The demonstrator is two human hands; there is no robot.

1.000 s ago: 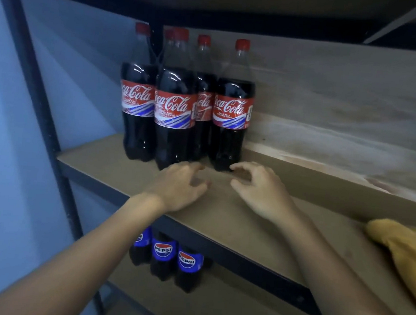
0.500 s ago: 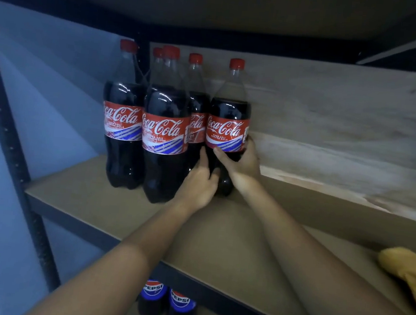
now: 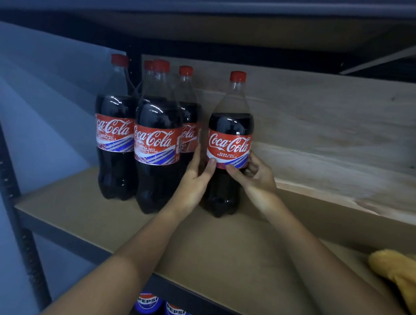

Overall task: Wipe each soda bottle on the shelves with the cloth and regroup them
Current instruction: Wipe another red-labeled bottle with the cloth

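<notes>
Shelf (image 3: 124, 225): hands (image 3: 225, 181) around cola bottle (image 3: 229, 144)

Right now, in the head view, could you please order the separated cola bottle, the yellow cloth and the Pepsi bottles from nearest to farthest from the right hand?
1. Separated cola bottle: held by the right hand, on the shelf, right of the group.
2. Yellow cloth: on the same shelf, far right.
3. Pepsi bottles: on the shelf below, lower left.

- I've closed both hands, left hand (image 3: 194, 181) and right hand (image 3: 257, 178), round the rightmost Coca-Cola bottle (image 3: 229, 144).
- Between my fingers (image 3: 211, 164), it now stands apart from the group.
</notes>
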